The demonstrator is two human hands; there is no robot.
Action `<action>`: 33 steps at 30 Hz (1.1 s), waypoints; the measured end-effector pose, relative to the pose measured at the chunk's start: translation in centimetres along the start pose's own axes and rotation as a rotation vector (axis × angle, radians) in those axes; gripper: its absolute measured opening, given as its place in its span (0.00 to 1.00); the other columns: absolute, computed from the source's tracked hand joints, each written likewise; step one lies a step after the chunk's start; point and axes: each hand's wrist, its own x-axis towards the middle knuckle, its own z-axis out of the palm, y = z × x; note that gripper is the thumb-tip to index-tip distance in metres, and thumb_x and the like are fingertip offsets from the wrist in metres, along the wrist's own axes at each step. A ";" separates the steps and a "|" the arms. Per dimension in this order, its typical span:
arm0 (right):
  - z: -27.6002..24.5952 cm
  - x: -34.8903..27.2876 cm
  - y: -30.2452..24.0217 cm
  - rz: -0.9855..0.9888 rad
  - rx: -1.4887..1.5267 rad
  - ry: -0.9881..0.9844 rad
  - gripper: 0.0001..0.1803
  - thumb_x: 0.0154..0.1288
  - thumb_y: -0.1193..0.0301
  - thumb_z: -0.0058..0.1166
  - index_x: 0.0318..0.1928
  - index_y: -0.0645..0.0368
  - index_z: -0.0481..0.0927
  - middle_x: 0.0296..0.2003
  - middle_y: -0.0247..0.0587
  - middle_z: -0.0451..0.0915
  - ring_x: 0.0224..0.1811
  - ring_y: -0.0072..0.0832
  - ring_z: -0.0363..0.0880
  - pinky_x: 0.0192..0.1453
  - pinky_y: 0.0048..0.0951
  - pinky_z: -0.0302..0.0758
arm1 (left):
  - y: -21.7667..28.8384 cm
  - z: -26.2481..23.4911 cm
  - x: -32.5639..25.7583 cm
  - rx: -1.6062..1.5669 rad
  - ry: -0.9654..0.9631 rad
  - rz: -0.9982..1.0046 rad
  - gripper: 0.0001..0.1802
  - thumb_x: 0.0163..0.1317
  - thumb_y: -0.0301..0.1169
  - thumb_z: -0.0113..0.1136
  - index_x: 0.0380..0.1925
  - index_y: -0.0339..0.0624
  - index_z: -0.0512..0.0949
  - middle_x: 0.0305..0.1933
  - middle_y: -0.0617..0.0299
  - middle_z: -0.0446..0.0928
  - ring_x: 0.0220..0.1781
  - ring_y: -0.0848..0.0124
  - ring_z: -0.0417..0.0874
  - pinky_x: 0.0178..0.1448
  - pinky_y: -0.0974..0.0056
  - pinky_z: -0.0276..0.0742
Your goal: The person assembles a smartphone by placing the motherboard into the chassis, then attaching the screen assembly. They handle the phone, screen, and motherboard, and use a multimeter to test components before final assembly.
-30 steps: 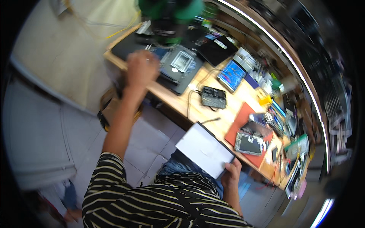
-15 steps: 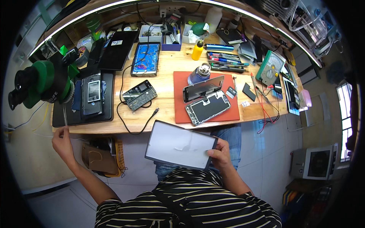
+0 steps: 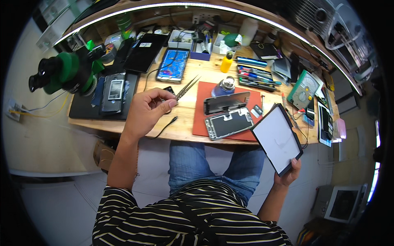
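My left hand (image 3: 150,108) pinches a pair of metal tweezers (image 3: 187,88), tips up and to the right, above the bench's front part. Behind that hand, a dark device (image 3: 168,89) is mostly hidden. My right hand (image 3: 289,174) grips the lower corner of a flat white panel with a black rim (image 3: 279,141), held tilted off the bench's front edge at the right. Between my hands lies a red mat (image 3: 200,123). On it are an opened phone body (image 3: 232,123), its screen (image 3: 227,103) tipped up behind, and a clear dispenser bottle (image 3: 225,87).
A green and black microscope (image 3: 67,74) stands at the left by a black pad holding a phone (image 3: 113,92). Farther back are a blue board (image 3: 172,65), a yellow bottle (image 3: 226,63) and a tray of pens (image 3: 256,78). A green-edged multimeter (image 3: 304,91) leans at the right.
My left hand has moved right and up from the bench's left front edge, bringing the tweezers over the bench. The right hand has carried the panel rightward and turned it more upright.
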 end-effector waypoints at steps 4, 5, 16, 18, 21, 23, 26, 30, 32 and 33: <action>-3.1 0.0 -0.8 -0.058 -0.016 0.098 0.35 0.62 0.64 0.53 0.66 0.76 0.70 0.59 0.56 0.79 0.62 0.42 0.80 0.67 0.37 0.76 | 1.1 4.9 6.9 0.442 -0.055 0.292 0.07 0.61 0.30 0.74 0.36 0.39 0.88 0.28 0.68 0.84 0.24 0.81 0.69 0.28 0.69 0.64; -3.7 -0.1 -1.1 -0.050 -0.021 0.110 0.36 0.63 0.63 0.53 0.66 0.75 0.70 0.60 0.56 0.78 0.63 0.42 0.80 0.67 0.37 0.76 | 1.3 6.2 9.2 0.506 -0.115 0.284 0.08 0.62 0.31 0.74 0.37 0.39 0.88 0.28 0.70 0.82 0.25 0.83 0.69 0.29 0.70 0.64; -8.0 -1.0 -1.2 -0.102 -0.042 0.289 0.35 0.61 0.63 0.54 0.65 0.75 0.71 0.58 0.57 0.79 0.60 0.42 0.81 0.65 0.38 0.78 | -1.3 20.2 26.3 0.910 -0.636 0.479 0.12 0.60 0.34 0.73 0.33 0.34 0.86 0.33 0.49 0.87 0.38 0.56 0.89 0.45 0.56 0.81; -8.4 -1.1 -0.8 -0.089 -0.044 0.317 0.35 0.61 0.63 0.54 0.64 0.75 0.71 0.57 0.57 0.79 0.60 0.42 0.81 0.65 0.38 0.78 | -2.1 21.9 27.4 0.966 -0.647 0.516 0.11 0.59 0.33 0.72 0.33 0.35 0.86 0.33 0.48 0.87 0.39 0.53 0.89 0.45 0.54 0.81; -8.8 -0.8 -0.3 -0.072 -0.049 0.341 0.34 0.62 0.62 0.54 0.64 0.74 0.72 0.57 0.56 0.79 0.59 0.43 0.81 0.65 0.38 0.78 | -2.7 23.4 27.6 0.969 -0.677 0.490 0.09 0.57 0.29 0.68 0.35 0.35 0.87 0.34 0.46 0.87 0.40 0.50 0.89 0.47 0.52 0.82; -9.1 -0.6 0.0 -0.052 -0.048 0.357 0.34 0.63 0.62 0.54 0.65 0.74 0.72 0.58 0.56 0.79 0.60 0.43 0.81 0.66 0.39 0.78 | -2.2 23.6 27.1 0.952 -0.668 0.483 0.10 0.57 0.29 0.67 0.37 0.35 0.87 0.36 0.45 0.88 0.41 0.50 0.89 0.48 0.51 0.82; -9.5 -0.3 0.1 -0.034 -0.041 0.300 0.36 0.63 0.62 0.54 0.68 0.73 0.69 0.61 0.59 0.77 0.62 0.45 0.80 0.67 0.44 0.77 | 0.3 21.1 25.3 0.841 -0.549 0.611 0.12 0.62 0.31 0.68 0.42 0.35 0.87 0.40 0.47 0.88 0.40 0.54 0.89 0.46 0.53 0.82; -8.1 0.0 0.2 0.095 0.031 0.036 0.41 0.64 0.59 0.56 0.71 0.74 0.65 0.65 0.64 0.73 0.64 0.48 0.79 0.68 0.47 0.76 | 3.9 10.3 18.4 0.635 -0.311 0.464 0.15 0.66 0.35 0.71 0.46 0.37 0.86 0.39 0.59 0.89 0.36 0.76 0.83 0.40 0.69 0.78; -6.3 0.4 0.5 0.140 -0.034 -0.055 0.44 0.60 0.56 0.64 0.67 0.78 0.70 0.59 0.64 0.79 0.59 0.47 0.83 0.64 0.46 0.79 | 3.8 4.9 13.9 0.662 -0.194 0.487 0.16 0.64 0.36 0.73 0.48 0.39 0.86 0.41 0.62 0.88 0.36 0.80 0.81 0.40 0.72 0.76; -5.1 0.6 0.7 0.168 -0.054 -0.127 0.44 0.58 0.55 0.66 0.65 0.79 0.71 0.57 0.62 0.81 0.57 0.46 0.84 0.63 0.45 0.80 | 3.3 2.9 11.7 0.761 -0.172 0.298 0.18 0.62 0.37 0.75 0.49 0.40 0.85 0.45 0.60 0.88 0.39 0.77 0.82 0.42 0.70 0.77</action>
